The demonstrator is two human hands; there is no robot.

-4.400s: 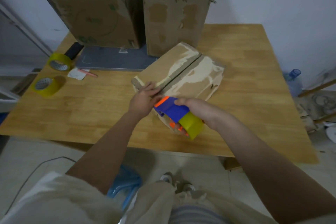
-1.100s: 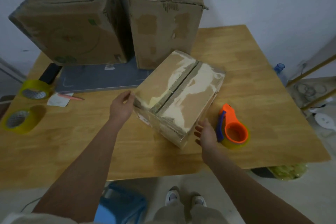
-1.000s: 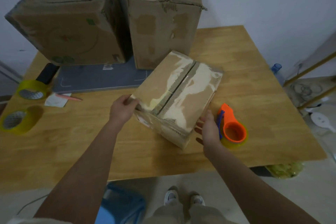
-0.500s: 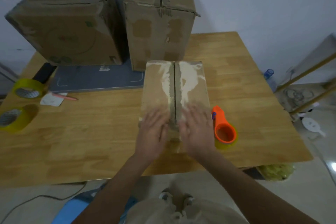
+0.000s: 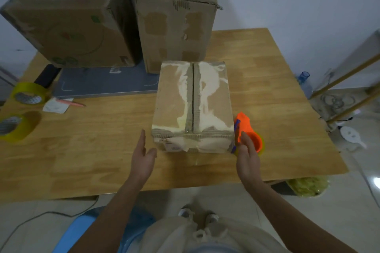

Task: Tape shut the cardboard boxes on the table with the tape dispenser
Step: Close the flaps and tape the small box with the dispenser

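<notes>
A small cardboard box [image 5: 193,104] lies in the middle of the wooden table [image 5: 102,146], its flaps down and the dark centre seam running away from me. The orange and blue tape dispenser [image 5: 245,129] with a yellow roll rests on the table against the box's right side. My left hand [image 5: 143,156] is open, just left of the box's near corner, not touching it. Open too, my right hand [image 5: 247,156] hovers at the near right corner, partly covering the dispenser. Two larger boxes stand behind: a wide one [image 5: 67,20] at left and a tall one [image 5: 176,16] in the centre.
Two yellow tape rolls [image 5: 28,94] [image 5: 15,127] lie at the table's left edge, near a slip of paper and a pink pen [image 5: 71,103]. A grey mat [image 5: 102,84] lies under the big boxes. A blue stool [image 5: 98,230] is by my legs.
Earlier my right hand held the dispenser at the box, then set it down at right. Both hands turned the box straight, pressed its top, and have now drawn off to its near corners.
</notes>
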